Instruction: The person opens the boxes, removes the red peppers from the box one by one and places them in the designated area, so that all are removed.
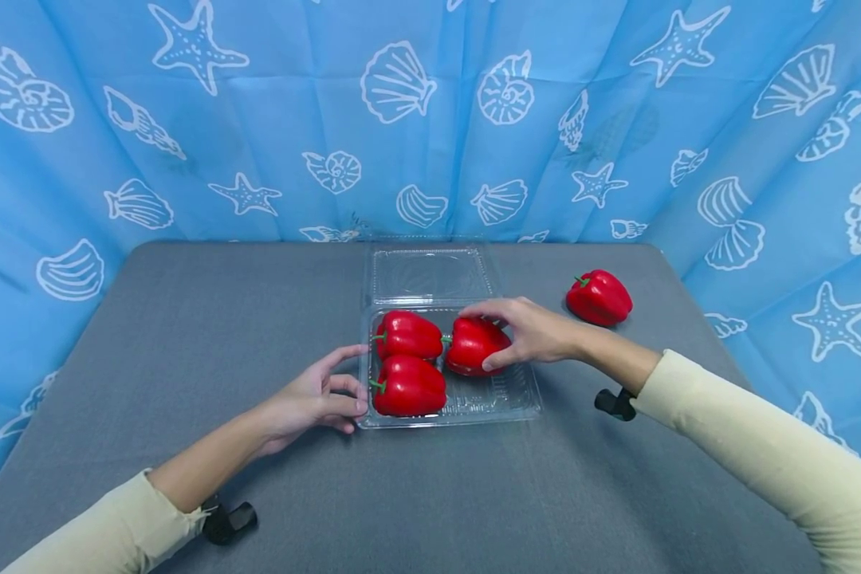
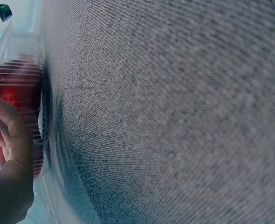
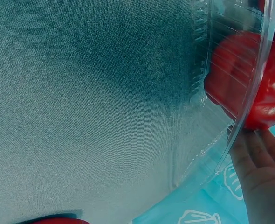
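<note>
A clear plastic clamshell container [image 1: 466, 405] lies on the table with its lid [image 1: 430, 273] folded back. Two red bell peppers, one upper [image 1: 410, 335] and one lower [image 1: 410, 387], fill its left side, green stems pointing left. My right hand [image 1: 538, 331] grips a third bell pepper [image 1: 476, 346] in the back right of the container, thumb in front and fingers behind; the right wrist view shows this pepper [image 3: 235, 74] through the clear wall. At the container's left edge my left hand [image 1: 316, 399] touches the rim with its fingers spread and loosely bent.
Another red bell pepper [image 1: 599, 297] lies at the back right of the grey table [image 1: 402, 494]. Behind the table hangs a blue curtain [image 1: 273, 119] with white shells and starfish. Black wrist cameras are strapped on both arms.
</note>
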A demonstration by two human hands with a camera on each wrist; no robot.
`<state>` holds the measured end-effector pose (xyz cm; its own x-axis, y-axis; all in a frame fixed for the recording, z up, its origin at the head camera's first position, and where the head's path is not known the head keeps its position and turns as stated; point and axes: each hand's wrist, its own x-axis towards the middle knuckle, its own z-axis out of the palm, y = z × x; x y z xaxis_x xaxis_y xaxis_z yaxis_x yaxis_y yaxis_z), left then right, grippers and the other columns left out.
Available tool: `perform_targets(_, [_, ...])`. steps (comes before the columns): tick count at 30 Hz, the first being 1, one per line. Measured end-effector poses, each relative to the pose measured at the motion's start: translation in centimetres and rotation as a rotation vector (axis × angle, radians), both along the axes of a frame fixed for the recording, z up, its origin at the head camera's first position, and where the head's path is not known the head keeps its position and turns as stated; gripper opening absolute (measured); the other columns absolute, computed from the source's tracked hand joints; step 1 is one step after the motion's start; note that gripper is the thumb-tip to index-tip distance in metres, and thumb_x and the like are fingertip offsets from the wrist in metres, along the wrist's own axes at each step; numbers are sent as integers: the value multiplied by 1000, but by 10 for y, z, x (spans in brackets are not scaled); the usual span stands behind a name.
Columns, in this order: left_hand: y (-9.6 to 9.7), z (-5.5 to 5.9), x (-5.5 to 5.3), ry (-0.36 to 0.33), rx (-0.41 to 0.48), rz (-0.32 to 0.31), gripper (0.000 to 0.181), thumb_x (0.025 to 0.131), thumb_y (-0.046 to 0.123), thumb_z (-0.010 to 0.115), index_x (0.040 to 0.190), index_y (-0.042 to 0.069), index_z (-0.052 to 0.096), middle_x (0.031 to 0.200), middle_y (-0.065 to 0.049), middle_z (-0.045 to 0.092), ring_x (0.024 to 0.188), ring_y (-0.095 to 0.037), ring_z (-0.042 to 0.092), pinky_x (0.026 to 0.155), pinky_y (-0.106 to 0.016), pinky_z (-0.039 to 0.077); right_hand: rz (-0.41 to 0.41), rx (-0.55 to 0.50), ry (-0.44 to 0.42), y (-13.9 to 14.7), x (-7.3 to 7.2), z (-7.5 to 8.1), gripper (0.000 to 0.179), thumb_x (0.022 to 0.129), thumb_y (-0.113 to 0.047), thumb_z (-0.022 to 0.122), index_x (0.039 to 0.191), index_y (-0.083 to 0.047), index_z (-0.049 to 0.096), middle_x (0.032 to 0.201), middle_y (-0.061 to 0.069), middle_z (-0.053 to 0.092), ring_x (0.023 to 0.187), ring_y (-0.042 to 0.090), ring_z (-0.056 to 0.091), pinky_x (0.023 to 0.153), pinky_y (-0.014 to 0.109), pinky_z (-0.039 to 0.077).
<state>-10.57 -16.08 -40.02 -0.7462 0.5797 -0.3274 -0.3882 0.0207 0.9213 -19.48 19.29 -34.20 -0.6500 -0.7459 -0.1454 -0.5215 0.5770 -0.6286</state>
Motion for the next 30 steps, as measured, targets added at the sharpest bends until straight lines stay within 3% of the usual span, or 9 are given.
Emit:
perform_targets(12, [0, 0, 0, -2, 6, -6, 83, 91, 7, 68, 156, 17, 17, 101, -8, 64, 88, -23, 65, 76, -35, 57, -3, -24, 23, 3, 5, 14, 80, 73, -21, 88, 143, -8, 51, 137, 8, 57, 119, 26, 56, 87, 37, 56])
perform_targets(17, [0, 1, 0, -3, 7, -6, 82, 91, 7, 68, 156, 17, 18, 102, -8, 64, 88, -23, 65, 77, -35, 57, -39, -30, 33, 7, 7, 24, 82, 71, -19, 90, 143, -9, 52, 135, 6, 58, 116, 24, 57, 84, 37, 57])
perform_targets(24, [0, 1, 0, -3, 4, -6, 82, 92, 7, 67, 156, 18, 18, 101, -7, 64, 88, -23, 65, 77, -35, 57, -90, -37, 117, 19, 6, 44, 87, 67, -18, 92, 143, -9, 51, 135, 7, 58, 117, 25, 57, 85, 40, 57])
perform_targets(30, [0, 1, 0, -9, -3, 1, 82, 91, 7, 68, 155, 19, 19, 102, -8, 64, 88, -23, 65, 77, -35, 57, -141, -24, 165, 36, 7, 47, 86, 67, -19, 92, 143, -9, 52, 134, 10, 58, 117, 29, 57, 84, 44, 57])
